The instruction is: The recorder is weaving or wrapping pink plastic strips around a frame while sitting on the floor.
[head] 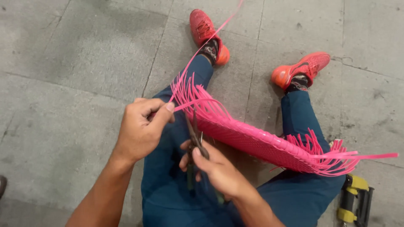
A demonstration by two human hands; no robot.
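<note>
1. Two bare hands are seen closest to the lens. One pair of scissors (194, 141) is gripped by the right hand (216, 170), fingers wrapped round the handles, blades pointing up and away toward the mat edge. How far the blades are parted can't really be told.
2. One loose pink strip (198, 50) is pinched by the left hand (141, 128) between thumb and closed fingers; it's pulled taut and runs up and to the right, out past the top of the frame.
3. One pink woven mat (248, 141) is laid across the lap, over blue trousers (168, 185). Its long axis runs from upper left down to lower right, with fringe strips sticking out at both ends; too many to be counted. A few long ones on the right end point straight out to the right.
4. Two red-orange shoes (202, 25) are seen further off, toes pointed away, legs spread on the grey concrete floor (63, 63).
5. One yellow-and-black tool (355, 197) is left on the floor at lower right, just beside the right thigh.
</note>
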